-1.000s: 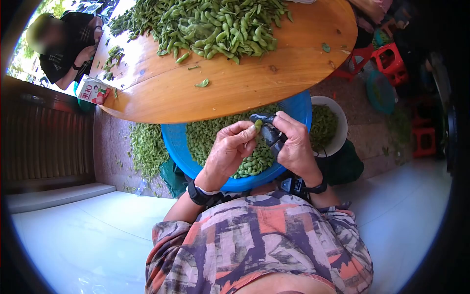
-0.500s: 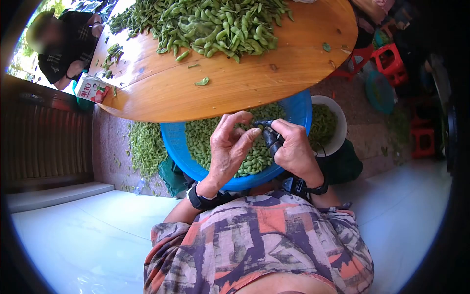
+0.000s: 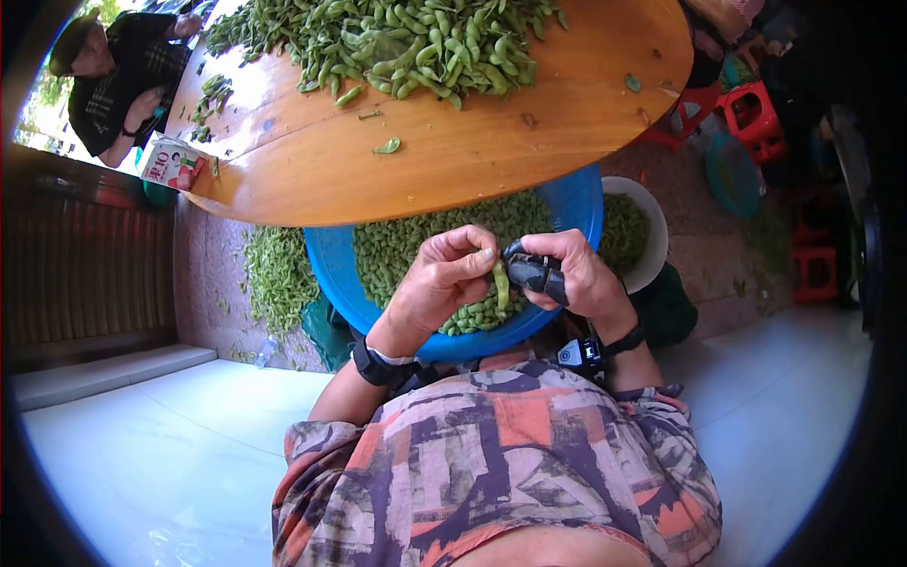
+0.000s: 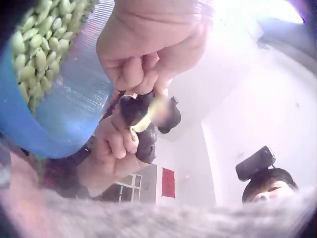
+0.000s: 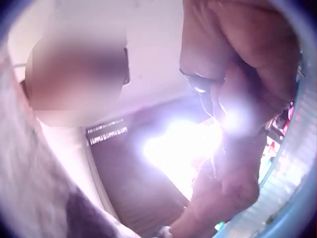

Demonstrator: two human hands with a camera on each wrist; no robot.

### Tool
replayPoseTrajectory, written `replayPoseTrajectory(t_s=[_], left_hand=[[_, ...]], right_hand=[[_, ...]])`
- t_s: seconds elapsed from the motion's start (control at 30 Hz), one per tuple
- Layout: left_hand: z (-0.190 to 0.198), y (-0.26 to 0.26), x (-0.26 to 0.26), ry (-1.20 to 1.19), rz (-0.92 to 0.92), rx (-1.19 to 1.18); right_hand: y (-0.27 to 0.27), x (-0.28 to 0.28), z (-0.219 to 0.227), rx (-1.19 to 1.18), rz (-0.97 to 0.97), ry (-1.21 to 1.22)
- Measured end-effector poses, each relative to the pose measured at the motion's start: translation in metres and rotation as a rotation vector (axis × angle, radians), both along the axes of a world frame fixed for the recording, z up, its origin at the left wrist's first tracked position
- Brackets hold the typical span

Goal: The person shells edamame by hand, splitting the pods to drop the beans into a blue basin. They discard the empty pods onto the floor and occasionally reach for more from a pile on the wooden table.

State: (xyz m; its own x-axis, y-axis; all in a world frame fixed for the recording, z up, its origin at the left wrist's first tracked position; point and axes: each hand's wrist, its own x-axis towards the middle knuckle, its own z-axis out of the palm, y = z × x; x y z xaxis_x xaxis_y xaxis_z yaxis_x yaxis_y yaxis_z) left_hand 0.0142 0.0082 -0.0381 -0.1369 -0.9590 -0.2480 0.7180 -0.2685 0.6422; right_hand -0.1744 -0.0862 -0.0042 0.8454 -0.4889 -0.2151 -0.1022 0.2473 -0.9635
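Observation:
Between both hands a green pod (image 3: 501, 286) hangs, its top pinched by the thumb and forefinger of the left hand (image 3: 442, 280). The right hand (image 3: 584, 279), black coverings (image 3: 537, 274) on its thumb and fingers, is curled close against the pod's right side. In the left wrist view the pod (image 4: 142, 124) lies between the black-covered fingertips, with the left hand (image 4: 153, 39) above. Glare in the right wrist view hides what the right hand (image 5: 242, 64) touches. Below the hands, a blue basin (image 3: 331, 283) holds many shelled green beans (image 3: 397, 253).
A wooden table (image 3: 435, 170) bears a heap of pods (image 3: 406, 42) and a carton (image 3: 173, 163). Right of the basin is a white bowl (image 3: 658, 227) of green pieces. Green husks (image 3: 279, 274) lie on the floor at left. Another person (image 3: 123, 85) is at the upper left.
A small green piece left the left fingertips, which opened briefly; they now pinch a longer pod. The right hand has turned and come in close to it.

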Motion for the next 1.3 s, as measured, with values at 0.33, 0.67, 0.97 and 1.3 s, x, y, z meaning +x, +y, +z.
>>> replayPoseTrajectory(t_s=[0.33,0.67,0.97,1.3], left_hand=[[0.016,0.001,-0.009,-0.735,0.098,-0.029],[0.003,0.002,0.007,-0.502,0.033,-0.065],[-0.007,0.0,-0.009,-0.013,0.218,0.005],[-0.014,0.002,-0.007,-0.071,0.163,-0.009]], right_hand=[[0.015,0.011,0.001,-0.674,-0.193,0.087],[0.022,0.015,0.003,-0.764,-0.219,0.106],[0.041,0.031,-0.019,-1.04,-0.489,0.164],[0.032,0.027,-0.01,-0.735,-0.454,0.112]])
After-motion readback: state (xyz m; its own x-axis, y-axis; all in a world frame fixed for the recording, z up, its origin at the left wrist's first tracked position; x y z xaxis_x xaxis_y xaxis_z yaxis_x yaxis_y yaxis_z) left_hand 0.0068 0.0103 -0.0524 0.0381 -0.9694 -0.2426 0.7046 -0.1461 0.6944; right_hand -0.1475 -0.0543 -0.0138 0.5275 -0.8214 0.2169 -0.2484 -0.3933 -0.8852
